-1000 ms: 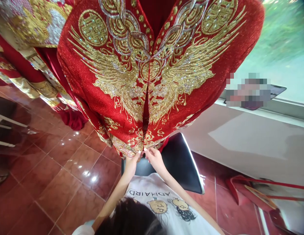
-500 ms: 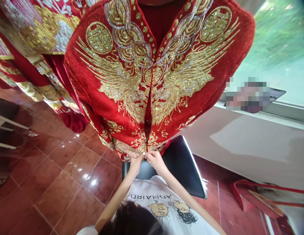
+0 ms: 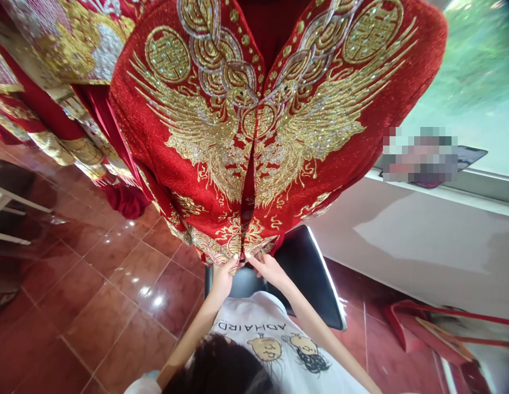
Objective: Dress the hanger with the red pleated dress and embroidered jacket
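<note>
We have the red jacket (image 3: 279,131) hanging before us, its hem near the black seat (image 3: 307,273); the front edges meet at the chest but part below; our left hand (image 3: 223,278) and right hand (image 3: 270,268) each pinch a hem corner, seemingly not yet joined, though the grip partly hides it

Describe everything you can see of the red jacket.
The red jacket looks like shimmery cloth with gold and silver embroidery: two facing birds, round emblems and a patterned hem, dotted with sparkles. It hangs upright, front toward the camera, its top out of frame. The front edges meet at the chest, then part in a narrow gap below. The left hand and right hand pinch them near the hem, beyond which a black chair shows.
</note>
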Demonstrator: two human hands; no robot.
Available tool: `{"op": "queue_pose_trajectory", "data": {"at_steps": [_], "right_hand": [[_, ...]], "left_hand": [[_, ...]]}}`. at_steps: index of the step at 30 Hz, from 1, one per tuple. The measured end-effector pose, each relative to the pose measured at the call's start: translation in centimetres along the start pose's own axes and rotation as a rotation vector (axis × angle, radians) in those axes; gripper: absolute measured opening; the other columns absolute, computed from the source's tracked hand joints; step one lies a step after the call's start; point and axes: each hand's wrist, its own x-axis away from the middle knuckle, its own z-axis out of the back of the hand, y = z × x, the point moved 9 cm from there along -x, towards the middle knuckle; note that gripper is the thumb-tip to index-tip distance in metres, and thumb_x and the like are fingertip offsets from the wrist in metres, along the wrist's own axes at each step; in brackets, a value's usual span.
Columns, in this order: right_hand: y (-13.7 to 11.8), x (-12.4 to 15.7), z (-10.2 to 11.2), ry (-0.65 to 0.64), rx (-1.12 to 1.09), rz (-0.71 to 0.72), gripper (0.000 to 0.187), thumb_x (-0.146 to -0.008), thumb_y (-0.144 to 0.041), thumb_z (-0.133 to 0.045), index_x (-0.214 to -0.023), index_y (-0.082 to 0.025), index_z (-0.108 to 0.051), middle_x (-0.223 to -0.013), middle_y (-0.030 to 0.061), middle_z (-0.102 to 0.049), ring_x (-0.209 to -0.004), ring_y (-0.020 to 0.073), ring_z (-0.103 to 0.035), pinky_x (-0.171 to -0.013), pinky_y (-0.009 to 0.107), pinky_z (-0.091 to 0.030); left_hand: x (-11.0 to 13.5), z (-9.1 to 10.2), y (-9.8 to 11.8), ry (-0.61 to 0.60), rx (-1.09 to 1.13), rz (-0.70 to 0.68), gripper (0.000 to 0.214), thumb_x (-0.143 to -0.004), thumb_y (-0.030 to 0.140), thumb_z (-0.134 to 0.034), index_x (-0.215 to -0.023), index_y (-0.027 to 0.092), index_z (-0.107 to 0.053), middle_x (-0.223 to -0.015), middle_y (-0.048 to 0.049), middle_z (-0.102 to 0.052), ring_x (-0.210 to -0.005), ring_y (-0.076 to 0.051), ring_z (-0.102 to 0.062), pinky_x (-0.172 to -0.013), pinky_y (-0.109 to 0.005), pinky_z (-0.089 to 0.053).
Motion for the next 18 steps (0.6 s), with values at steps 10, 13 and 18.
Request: {"op": "queue_pose_trajectory", "data": {"at_steps": [10,13,18], "right_hand": [[-2.4,1.9,-3.0,-0.09,-0.746,0.164,0.029,-0.058,-0.033,-0.081,-0.077,-0.021,-0.062,-0.073,0.0003,-0.065,-0.065,0.014,-0.057,-0.065,0.028,-0.047],[-2.5,2.4,-2.9,-0.04,-0.758,0.123,0.026,-0.057,-0.031,-0.08,-0.068,-0.02,-0.059,-0.065,-0.0016,-0.059,-0.057,0.0114,-0.049,-0.054,0.025,-0.041],[-3.1,3.0,-2.9,-0.003,-0.806,0.114,0.027,-0.057,-0.029,-0.08,-0.063,-0.019,-0.056,-0.062,-0.0033,-0.055,-0.054,0.0088,-0.045,-0.05,0.022,-0.036]], "left_hand": [[2.1,-1.2,1.6,0.031,-0.049,-0.008,0.032,-0.052,0.028,-0.083,-0.079,0.022,-0.067,-0.076,-0.0007,-0.07,-0.074,-0.019,-0.063,-0.065,-0.031,-0.05],[2.5,-1.8,2.1,0.016,-0.073,-0.022,0.029,-0.056,0.028,-0.081,-0.081,0.022,-0.067,-0.077,-0.0013,-0.07,-0.081,-0.021,-0.063,-0.073,-0.033,-0.05],[2.8,-2.9,3.1,-0.054,-0.095,-0.088,0.047,-0.06,0.031,-0.081,-0.104,0.025,-0.065,-0.091,-0.0021,-0.071,-0.091,-0.021,-0.065,-0.08,-0.034,-0.051]]}}
